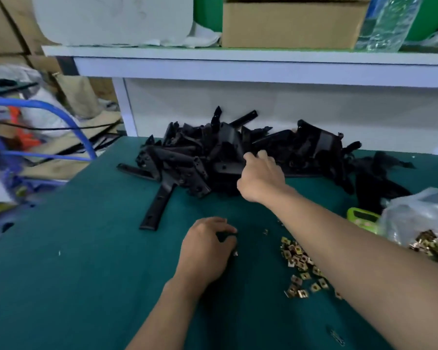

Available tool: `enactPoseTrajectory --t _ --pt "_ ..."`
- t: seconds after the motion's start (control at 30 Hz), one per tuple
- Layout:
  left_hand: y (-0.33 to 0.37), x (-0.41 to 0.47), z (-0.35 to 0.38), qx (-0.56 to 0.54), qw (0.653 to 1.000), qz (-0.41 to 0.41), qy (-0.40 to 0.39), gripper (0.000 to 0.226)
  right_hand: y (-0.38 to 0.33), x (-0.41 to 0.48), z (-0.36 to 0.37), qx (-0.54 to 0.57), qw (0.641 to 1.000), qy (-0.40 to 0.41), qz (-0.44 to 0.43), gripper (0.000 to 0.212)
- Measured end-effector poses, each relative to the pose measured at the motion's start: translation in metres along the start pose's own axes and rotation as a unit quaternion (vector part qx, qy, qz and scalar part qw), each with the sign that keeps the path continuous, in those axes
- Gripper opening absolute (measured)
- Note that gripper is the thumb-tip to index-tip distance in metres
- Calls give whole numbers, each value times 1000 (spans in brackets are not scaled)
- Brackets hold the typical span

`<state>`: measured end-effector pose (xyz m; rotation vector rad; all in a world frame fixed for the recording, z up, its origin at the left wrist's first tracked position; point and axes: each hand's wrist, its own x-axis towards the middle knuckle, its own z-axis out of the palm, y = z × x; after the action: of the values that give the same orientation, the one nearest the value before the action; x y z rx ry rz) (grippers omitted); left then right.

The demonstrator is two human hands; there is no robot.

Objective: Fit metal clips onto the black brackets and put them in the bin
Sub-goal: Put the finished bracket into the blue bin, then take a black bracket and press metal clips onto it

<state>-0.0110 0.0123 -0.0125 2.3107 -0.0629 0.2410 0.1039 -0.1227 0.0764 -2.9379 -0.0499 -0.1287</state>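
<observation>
A heap of black brackets (187, 160) lies at the back of the green table (86, 274). My right hand (261, 175) reaches into the heap, its fingers curled over the edge of one black bracket (228, 168). Nearer to me, my left hand (205, 248) rests on the table with its fingers curled, and a small metal clip (235, 253) shows at its fingertips. Several loose brass-coloured metal clips (299, 258) are scattered on the mat under my right forearm. One long bracket (157, 208) lies apart from the heap, in front of it on the left.
A clear plastic bag (415, 215) with more clips stands at the right edge, beside a small green device (362, 215). A white shelf (238, 69) above the heap carries a cardboard box (288, 24) and a plastic bottle (390, 21). A blue-framed cart (61, 114) stands off the table's left side.
</observation>
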Motion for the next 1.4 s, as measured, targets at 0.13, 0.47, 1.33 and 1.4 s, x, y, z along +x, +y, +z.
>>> enactPoseTrajectory --t 0.13,0.47,1.33,1.4 --pt "3 -3 -1 11 998 62 20 8 -3 21 19 -47 996 6 -70 60" --pt "-7 -7 -24 16 998 42 -47 28 20 -5 8 86 988 126 33 41" --pt "8 -17 -5 -35 999 0 9 28 90 -178 27 109 985 128 -42 53" --pt "10 -17 -1 -41 999 5 12 33 84 -175 33 76 991 87 -61 59"
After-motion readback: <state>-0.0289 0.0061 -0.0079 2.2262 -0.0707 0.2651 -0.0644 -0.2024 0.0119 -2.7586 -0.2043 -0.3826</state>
